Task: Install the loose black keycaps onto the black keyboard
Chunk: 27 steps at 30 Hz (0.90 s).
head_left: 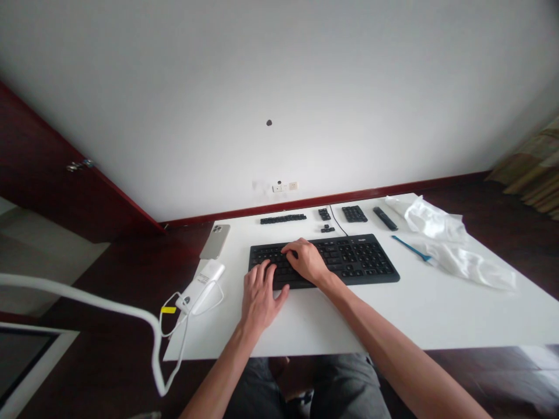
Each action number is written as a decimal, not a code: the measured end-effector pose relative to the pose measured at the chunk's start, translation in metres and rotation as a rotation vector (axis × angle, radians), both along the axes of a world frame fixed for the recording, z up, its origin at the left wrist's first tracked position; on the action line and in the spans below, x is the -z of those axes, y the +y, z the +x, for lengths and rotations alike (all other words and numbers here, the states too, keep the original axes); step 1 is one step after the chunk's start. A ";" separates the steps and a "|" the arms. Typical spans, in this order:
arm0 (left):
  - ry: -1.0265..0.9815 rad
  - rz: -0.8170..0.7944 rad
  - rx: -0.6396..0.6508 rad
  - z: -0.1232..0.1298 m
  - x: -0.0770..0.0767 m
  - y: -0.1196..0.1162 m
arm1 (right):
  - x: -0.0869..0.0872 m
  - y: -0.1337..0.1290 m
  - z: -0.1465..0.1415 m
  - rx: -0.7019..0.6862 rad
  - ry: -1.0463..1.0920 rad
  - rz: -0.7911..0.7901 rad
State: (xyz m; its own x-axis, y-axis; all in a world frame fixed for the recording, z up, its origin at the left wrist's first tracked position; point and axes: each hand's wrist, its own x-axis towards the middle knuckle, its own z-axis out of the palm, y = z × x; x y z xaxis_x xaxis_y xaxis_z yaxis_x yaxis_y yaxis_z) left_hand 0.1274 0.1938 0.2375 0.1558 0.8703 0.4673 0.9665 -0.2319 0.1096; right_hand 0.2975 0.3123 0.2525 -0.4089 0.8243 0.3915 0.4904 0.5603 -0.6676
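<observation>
I noted both hands on the black keyboard point(324, 260), which lay near the middle of the white surface point(393, 314), a little toward its far edge. My left hand point(261, 295) rested spread and relaxed over the keyboard's near left corner, holding nothing; my right hand point(307, 260) lay curled over the left-centre keys, fingertips pressed down, grasping nothing that I could make out. The keyboard's long axis ran parallel to the near edge of the surface, cable leading off toward the far edge. Risk, in my judgement: loose keycaps point(283, 219) stood in rows along the far edge (easily swept off by a sleeve or the cable). A phone point(215, 240) and a white power bank point(200, 286) sat at the left edge, the latter's cord hanging over it, liable to snag.
</observation>
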 end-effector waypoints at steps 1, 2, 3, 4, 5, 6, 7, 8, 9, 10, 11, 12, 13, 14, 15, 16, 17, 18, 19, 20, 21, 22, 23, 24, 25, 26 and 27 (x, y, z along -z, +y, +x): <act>-0.001 0.002 0.000 0.000 0.000 0.000 | 0.000 0.000 0.000 0.006 -0.004 -0.002; -0.002 0.005 0.000 -0.001 0.000 0.000 | 0.000 -0.001 0.000 0.011 -0.009 -0.002; -0.003 0.008 -0.001 -0.001 0.001 0.000 | 0.000 -0.001 0.000 0.015 -0.014 -0.004; -0.002 0.012 -0.001 -0.001 0.001 0.000 | 0.000 -0.001 0.001 0.017 -0.018 -0.006; 0.000 0.014 0.000 -0.001 0.001 0.000 | 0.001 -0.001 0.001 0.019 -0.022 -0.007; 0.004 0.013 0.001 -0.002 0.001 0.001 | 0.001 -0.001 0.001 0.019 -0.028 -0.007; 0.008 0.012 0.002 -0.002 0.001 0.001 | 0.001 -0.001 0.000 0.020 -0.036 -0.003; 0.012 0.012 0.002 -0.002 0.001 0.001 | 0.001 -0.002 -0.001 0.021 -0.049 0.007; 0.016 0.014 0.000 -0.002 0.001 0.001 | 0.002 -0.003 -0.002 0.022 -0.065 0.025; 0.019 0.017 -0.003 -0.002 0.001 0.001 | 0.002 -0.005 -0.004 0.026 -0.086 0.051; 0.019 0.022 -0.007 -0.002 0.001 0.001 | 0.002 -0.008 -0.006 0.035 -0.110 0.086; 0.019 0.029 -0.007 -0.002 0.002 0.001 | 0.002 -0.012 -0.008 0.051 -0.133 0.124; 0.016 0.033 -0.006 -0.002 0.002 0.001 | 0.002 -0.017 -0.010 0.074 -0.155 0.161; 0.012 0.034 -0.004 -0.003 0.002 0.001 | 0.003 -0.023 -0.011 0.102 -0.176 0.191; 0.006 0.029 0.000 -0.003 0.002 0.001 | 0.003 -0.029 -0.012 0.132 -0.197 0.210; -0.002 0.024 0.004 -0.004 0.003 0.002 | 0.004 -0.035 -0.012 0.152 -0.218 0.218; -0.012 0.018 0.007 -0.004 0.003 0.002 | 0.006 -0.041 -0.011 0.160 -0.239 0.215; -0.026 0.011 0.010 -0.004 0.003 0.003 | 0.007 -0.046 -0.009 0.155 -0.255 0.206; -0.046 0.008 0.012 -0.005 0.003 0.003 | 0.009 -0.050 -0.007 0.143 -0.261 0.195; -0.072 0.003 0.015 -0.005 0.003 0.003 | 0.010 -0.053 -0.005 0.129 -0.256 0.185; -0.105 0.000 0.016 -0.006 0.003 0.004 | 0.012 -0.055 -0.003 0.123 -0.242 0.180; -0.148 0.001 0.015 -0.007 0.003 0.005 | 0.013 -0.056 -0.002 0.128 -0.225 0.179; -0.200 0.011 0.012 -0.008 0.002 0.006 | 0.014 -0.056 0.000 0.142 -0.212 0.182; -0.259 0.031 0.006 -0.011 0.001 0.008 | 0.014 -0.055 0.000 0.157 -0.205 0.187; -0.320 0.059 -0.007 -0.015 0.001 0.012 | 0.014 -0.055 0.000 0.169 -0.207 0.195; -0.380 0.089 -0.025 -0.019 0.000 0.017 | 0.014 -0.054 0.000 0.177 -0.213 0.200; -0.433 0.113 -0.049 -0.025 -0.001 0.024 | 0.014 -0.054 0.000 0.178 -0.220 0.204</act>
